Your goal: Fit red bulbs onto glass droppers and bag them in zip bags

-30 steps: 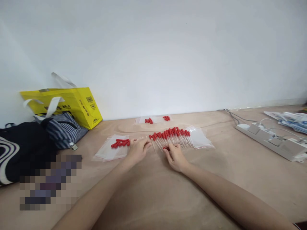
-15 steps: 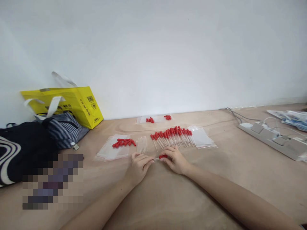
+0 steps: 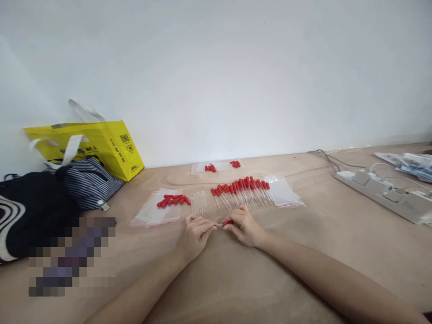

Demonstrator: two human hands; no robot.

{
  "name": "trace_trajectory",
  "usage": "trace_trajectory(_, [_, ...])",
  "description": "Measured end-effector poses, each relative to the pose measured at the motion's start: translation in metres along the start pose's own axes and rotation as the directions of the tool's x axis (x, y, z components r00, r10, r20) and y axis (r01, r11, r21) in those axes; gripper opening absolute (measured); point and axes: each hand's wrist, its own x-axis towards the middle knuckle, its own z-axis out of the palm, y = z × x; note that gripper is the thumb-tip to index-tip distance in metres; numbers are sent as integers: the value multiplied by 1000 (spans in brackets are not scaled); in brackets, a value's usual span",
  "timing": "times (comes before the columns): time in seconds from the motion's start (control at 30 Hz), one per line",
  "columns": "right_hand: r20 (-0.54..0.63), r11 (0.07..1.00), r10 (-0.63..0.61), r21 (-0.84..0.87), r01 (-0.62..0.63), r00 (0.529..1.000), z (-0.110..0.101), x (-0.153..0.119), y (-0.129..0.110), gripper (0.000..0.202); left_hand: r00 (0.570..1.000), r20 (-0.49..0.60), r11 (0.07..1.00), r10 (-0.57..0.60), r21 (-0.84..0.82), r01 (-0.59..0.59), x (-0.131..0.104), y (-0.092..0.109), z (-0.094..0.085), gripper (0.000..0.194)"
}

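Between my hands lies a thin clear tube (image 3: 219, 225) with a red rubber bulb (image 3: 228, 223) at its right end. My left hand (image 3: 196, 234) pinches the tube, and my right hand (image 3: 245, 227) is closed on the bulb. Just beyond my right hand, several red-topped droppers (image 3: 241, 189) lie side by side in a row. Several bare clear tubes (image 3: 198, 203) lie beyond my left hand. Left of them, loose red bulbs (image 3: 173, 200) rest on clear plastic bags (image 3: 153, 212).
More red bulbs (image 3: 210, 168) lie on plastic near the wall. Plastic bags (image 3: 285, 192) sit right of the droppers. A yellow bag (image 3: 118, 150), striped pouch (image 3: 91, 182) and black bag (image 3: 40, 211) stand left; a power strip (image 3: 381, 195) lies right.
The view has shifted slightly. My hands stay almost in place, still holding the tube and bulb, with the bulb showing slightly further left.
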Motion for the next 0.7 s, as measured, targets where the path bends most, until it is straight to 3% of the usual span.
trace_trajectory(0.37, [20, 993, -111, 30, 110, 994, -1, 1, -3, 13, 998, -13, 995, 69, 78, -67, -1, 9, -1, 24])
trace_trajectory(0.7, [-17, 988, -122, -93, 120, 992, 10, 2, -1, 14, 999, -16, 992, 37, 122, -34, 1, 13, 3, 25])
